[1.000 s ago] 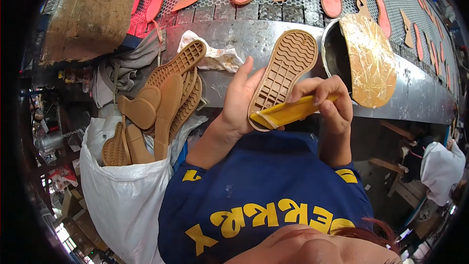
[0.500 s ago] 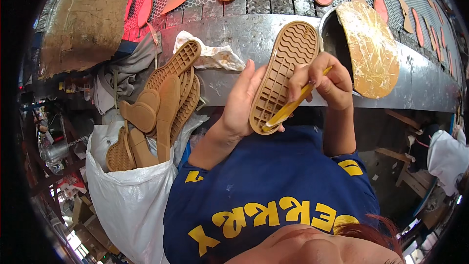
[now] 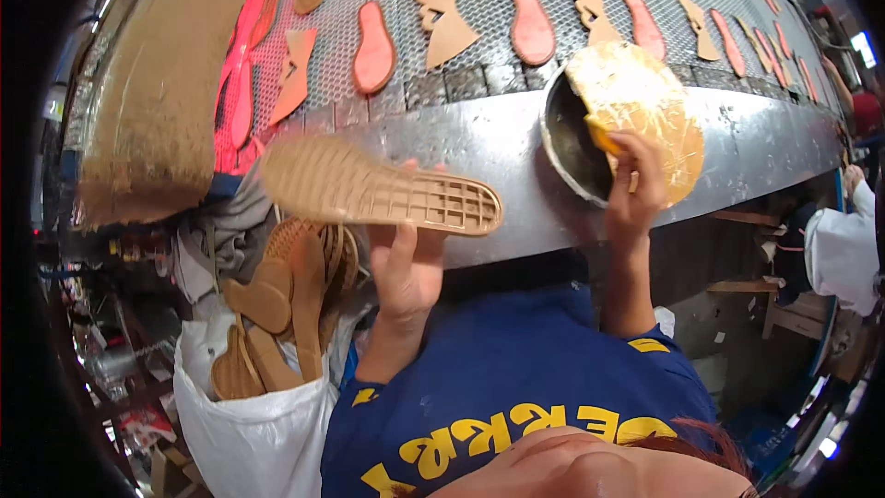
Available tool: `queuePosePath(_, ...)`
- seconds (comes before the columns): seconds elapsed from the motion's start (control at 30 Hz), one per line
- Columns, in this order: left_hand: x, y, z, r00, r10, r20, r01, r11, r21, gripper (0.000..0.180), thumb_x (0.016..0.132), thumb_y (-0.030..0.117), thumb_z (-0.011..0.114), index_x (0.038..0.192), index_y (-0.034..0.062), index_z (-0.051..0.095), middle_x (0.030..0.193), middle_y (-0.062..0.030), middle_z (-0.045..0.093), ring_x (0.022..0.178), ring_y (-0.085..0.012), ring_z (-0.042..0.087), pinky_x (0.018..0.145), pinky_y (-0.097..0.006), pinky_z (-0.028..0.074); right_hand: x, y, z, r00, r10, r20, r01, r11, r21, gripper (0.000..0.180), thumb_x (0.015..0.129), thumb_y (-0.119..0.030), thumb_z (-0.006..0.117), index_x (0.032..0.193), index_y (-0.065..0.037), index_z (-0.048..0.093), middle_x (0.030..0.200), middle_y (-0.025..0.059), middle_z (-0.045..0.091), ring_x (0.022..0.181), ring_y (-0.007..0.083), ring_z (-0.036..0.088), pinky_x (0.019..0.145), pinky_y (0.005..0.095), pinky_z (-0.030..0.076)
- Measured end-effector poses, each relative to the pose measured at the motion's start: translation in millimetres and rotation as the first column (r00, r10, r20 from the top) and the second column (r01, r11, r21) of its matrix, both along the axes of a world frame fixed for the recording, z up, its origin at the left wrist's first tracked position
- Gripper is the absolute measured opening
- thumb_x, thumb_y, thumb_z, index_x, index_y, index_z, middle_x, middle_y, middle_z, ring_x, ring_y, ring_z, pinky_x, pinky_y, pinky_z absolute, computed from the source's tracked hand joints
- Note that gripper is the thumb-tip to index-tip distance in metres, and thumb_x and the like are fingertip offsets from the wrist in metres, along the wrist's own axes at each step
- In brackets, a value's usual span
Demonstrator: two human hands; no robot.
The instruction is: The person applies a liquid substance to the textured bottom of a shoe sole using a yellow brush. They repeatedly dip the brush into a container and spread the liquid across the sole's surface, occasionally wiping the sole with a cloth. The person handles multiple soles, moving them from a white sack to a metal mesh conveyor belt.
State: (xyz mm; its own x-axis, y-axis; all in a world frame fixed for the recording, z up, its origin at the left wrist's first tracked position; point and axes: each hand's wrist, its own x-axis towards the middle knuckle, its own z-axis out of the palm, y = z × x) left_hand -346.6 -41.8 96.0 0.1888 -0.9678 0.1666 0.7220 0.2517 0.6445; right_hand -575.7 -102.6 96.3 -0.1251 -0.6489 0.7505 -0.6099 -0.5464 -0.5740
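Observation:
My left hand (image 3: 407, 275) grips a tan shoe sole (image 3: 433, 201) by its underside, thumb in front and fingers behind. The sole lies nearly level over the metal ledge, its gridded end to the right and its far left end blurred. On the right, my right hand (image 3: 636, 184) pinches a yellow brush (image 3: 601, 136) at the mouth of a round metal pot (image 3: 564, 173). The brush's tip is hidden from sight. A shiny amber, glue-streaked board (image 3: 659, 106) covers the right part of the pot.
A white sack (image 3: 253, 433) at lower left holds several tan soles (image 3: 309, 304). Beyond the metal ledge (image 3: 737, 134), a mesh conveyor (image 3: 479, 0) carries pink insoles (image 3: 532, 23) and tan cut pieces (image 3: 442, 26). A brown board (image 3: 152, 83) stands far left; another person's white sleeve (image 3: 843, 249) shows at right.
The brush has left the sole and moved right to the pot with my right hand. My left hand has swung the sole leftward, from upright to nearly level. The view has shifted too.

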Motion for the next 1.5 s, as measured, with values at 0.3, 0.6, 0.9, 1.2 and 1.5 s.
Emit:
queuePosePath(0.3,17.2,-1.5,-6.7,0.854,0.11,0.509,-0.057,0.991,-0.117,0.085,0.069,-0.013,0.062,0.138,0.0084,0.018,0.137,-0.0166,0.033,0.133,-0.0302,0.031,0.109,-0.045,0.03,6.3,-4.9,-11.2,0.968,-0.067,-0.242,0.092,0.992,0.09,0.015,0.081,0.003,0.056,0.094,-0.001,0.063,0.092,0.0118,0.06,0.082,0.0292,0.058,0.071,0.0358,0.047)
queuePosePath(0.6,17.6,3.2,14.4,0.319,0.33,0.888,-0.058,0.942,-0.33,0.08,0.07,0.016,0.059,0.143,0.0134,0.026,0.147,-0.01,0.028,0.137,-0.0261,0.024,0.113,-0.043,0.015,2.8,2.6,-10.5,0.859,0.111,0.501,-0.226,0.958,0.175,0.016,0.096,-0.007,0.047,0.099,0.002,0.059,0.106,0.0098,0.054,0.081,0.0129,0.055,0.067,0.0249,0.047)
queuePosePath(0.9,16.4,12.6,30.9,0.026,0.182,0.983,0.037,0.982,-0.183,0.081,0.072,0.035,0.051,0.145,0.0134,0.024,0.15,-0.0069,0.025,0.139,-0.0209,0.014,0.113,-0.038,0.0,28.5,31.4,13.8,0.938,0.269,0.22,-0.225,0.953,-0.205,0.038,0.093,-0.037,0.052,0.088,-0.002,0.062,0.096,0.0143,0.057,0.087,0.0225,0.056,0.075,0.0312,0.046)
queuePosePath(1.2,6.5,11.2,42.1,0.077,0.281,0.957,0.162,0.943,-0.29,0.091,0.065,0.017,0.062,0.139,0.0145,0.011,0.143,-0.017,0.026,0.138,-0.0291,0.021,0.114,-0.043,0.009,42.5,24.2,22.7,0.927,0.355,0.125,-0.333,0.929,-0.164,0.028,0.089,-0.028,0.06,0.093,0.0,0.064,0.097,0.0138,0.056,0.083,0.0204,0.059,0.067,0.0279,0.05)
queuePosePath(1.5,-4.8,7.8,37.9,0.187,0.24,0.953,0.055,0.966,-0.254,0.063,0.075,0.035,0.054,0.135,0.0282,0.039,0.147,-0.0035,0.031,0.137,-0.0174,0.022,0.112,-0.036,0.013,42.2,44.2,28.2,0.884,0.468,-0.01,-0.465,0.874,-0.144,0.029,0.083,-0.033,0.064,0.091,-0.005,0.065,0.096,0.0111,0.059,0.085,0.0213,0.059,0.071,0.0286,0.05)
